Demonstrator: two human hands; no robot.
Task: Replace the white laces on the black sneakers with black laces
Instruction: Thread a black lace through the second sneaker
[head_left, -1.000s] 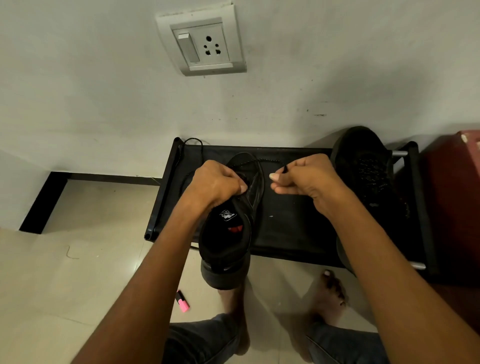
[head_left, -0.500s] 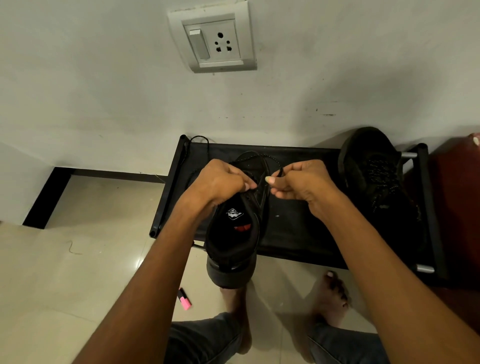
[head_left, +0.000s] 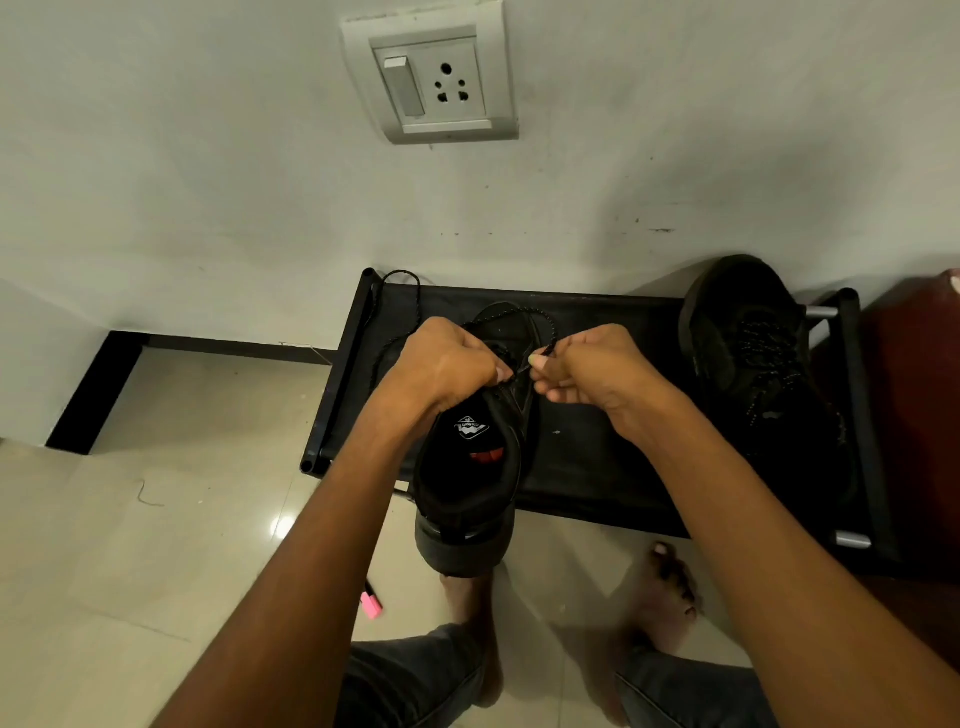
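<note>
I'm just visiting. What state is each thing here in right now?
left hand: grips the near sneaker's upper
right hand: pinches the black lace
near sneaker: held, heel toward camera
black lace: looped above the sneaker
far sneaker: resting on rack, laced black

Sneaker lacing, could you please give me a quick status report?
Left hand grips sneaker upper; right hand pinches black lace tip. Second sneaker on rack. Nothing obstructing.

A white switch-and-socket plate (head_left: 430, 73) is mounted on the wall above a black rack (head_left: 613, 467). A pink marker (head_left: 371, 603) is seen on the tiled floor (head_left: 156, 545).
</note>
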